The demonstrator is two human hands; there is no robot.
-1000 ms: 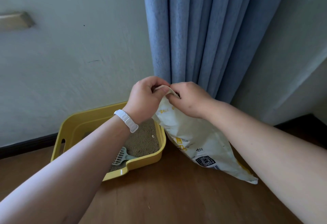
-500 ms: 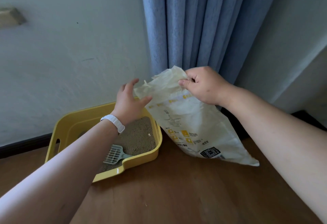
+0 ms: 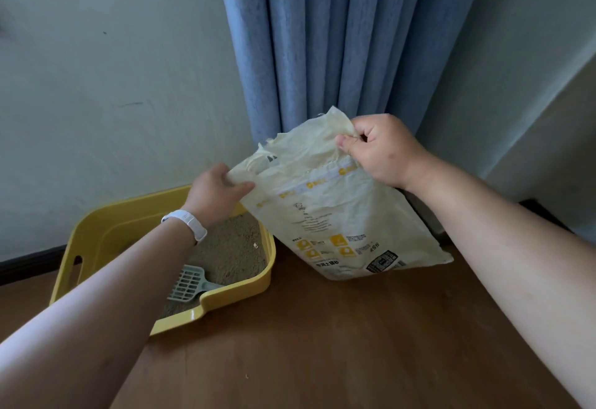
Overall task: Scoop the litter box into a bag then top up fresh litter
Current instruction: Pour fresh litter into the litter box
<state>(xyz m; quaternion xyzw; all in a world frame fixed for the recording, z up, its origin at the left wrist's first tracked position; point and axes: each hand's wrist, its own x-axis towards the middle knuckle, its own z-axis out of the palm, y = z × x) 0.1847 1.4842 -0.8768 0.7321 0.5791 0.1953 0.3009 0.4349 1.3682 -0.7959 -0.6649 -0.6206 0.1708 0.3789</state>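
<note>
Head view: I see left hand [image 3: 214, 190] & right hand [image 3: 383, 150] each pinching top of litter bag [image 3: 338, 215], left fingertips hidden behind it, txt illegible.

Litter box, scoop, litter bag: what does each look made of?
Litter box: probably moulded plastic, yellow with a smooth semi-gloss finish; a highlight sits on the rounded rim.
Scoop: likely plastic, grey-green and matte, with a slotted moulded grid.
Litter bag: thin printed film or coated paper, cannot tell which; cream and matte, creased all over, ragged along the top edge.
</note>
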